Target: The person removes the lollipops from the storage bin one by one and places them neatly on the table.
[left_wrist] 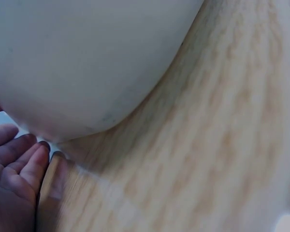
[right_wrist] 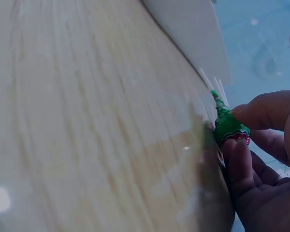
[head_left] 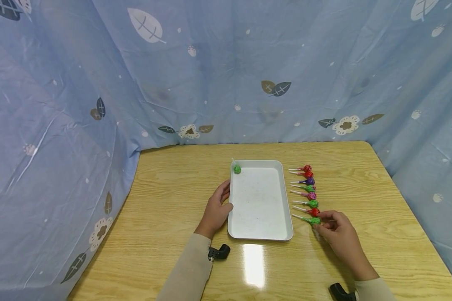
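Observation:
A white rectangular tray lies on the table, a green lollipop in its far left corner. My left hand holds the tray's left side, thumb at the rim; the left wrist view shows its curled fingers against the lower edge. To the tray's right, several wrapped lollipops run in a column, sticks pointing left. At the near end, my right hand pinches the head of a green lollipop between thumb and fingers. Just beyond it lies a red lollipop, close to the fingertips.
The wooden table carries everything. Farther up the column are purple, pink and red lollipops. A blue patterned curtain hangs behind and at both sides. Dark wrist cameras sit on both arms.

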{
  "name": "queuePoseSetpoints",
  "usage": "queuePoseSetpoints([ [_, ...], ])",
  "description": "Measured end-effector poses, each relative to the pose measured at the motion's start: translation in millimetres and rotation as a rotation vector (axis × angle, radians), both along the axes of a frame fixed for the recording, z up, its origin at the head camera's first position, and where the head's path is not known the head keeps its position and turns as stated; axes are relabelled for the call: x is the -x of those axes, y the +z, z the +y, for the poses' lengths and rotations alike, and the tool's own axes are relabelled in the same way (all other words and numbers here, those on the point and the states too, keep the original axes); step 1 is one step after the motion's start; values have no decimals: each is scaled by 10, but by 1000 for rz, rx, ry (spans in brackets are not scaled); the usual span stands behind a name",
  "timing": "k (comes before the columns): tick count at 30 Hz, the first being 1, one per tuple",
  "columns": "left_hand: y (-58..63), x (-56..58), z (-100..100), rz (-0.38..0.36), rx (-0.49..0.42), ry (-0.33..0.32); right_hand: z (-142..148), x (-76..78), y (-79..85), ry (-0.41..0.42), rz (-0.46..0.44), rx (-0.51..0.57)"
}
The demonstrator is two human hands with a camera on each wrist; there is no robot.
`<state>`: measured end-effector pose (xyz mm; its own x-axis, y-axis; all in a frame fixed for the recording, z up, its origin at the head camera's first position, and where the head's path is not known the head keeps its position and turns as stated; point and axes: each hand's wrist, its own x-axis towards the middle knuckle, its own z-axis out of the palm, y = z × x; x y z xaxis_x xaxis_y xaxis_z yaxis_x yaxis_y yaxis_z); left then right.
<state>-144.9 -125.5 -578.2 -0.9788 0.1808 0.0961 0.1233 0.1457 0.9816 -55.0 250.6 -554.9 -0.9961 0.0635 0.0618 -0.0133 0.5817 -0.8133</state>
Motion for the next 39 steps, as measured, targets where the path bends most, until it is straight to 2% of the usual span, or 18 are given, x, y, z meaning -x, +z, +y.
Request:
queuePoseSetpoints([
  [8, -12, 10, -6, -6, -4, 1, -15, -7, -55, 1, 58, -53],
  [23, 4, 2, -1, -9, 3, 5, -11, -30, 22, -8, 16, -32],
  [32, -8, 6, -5, -3, -17, -1, 0, -16, 96, -16, -19, -4],
  [39, -21, 11, -12, 0, -29, -8, 31, 41, 193, -31, -17, 74],
])
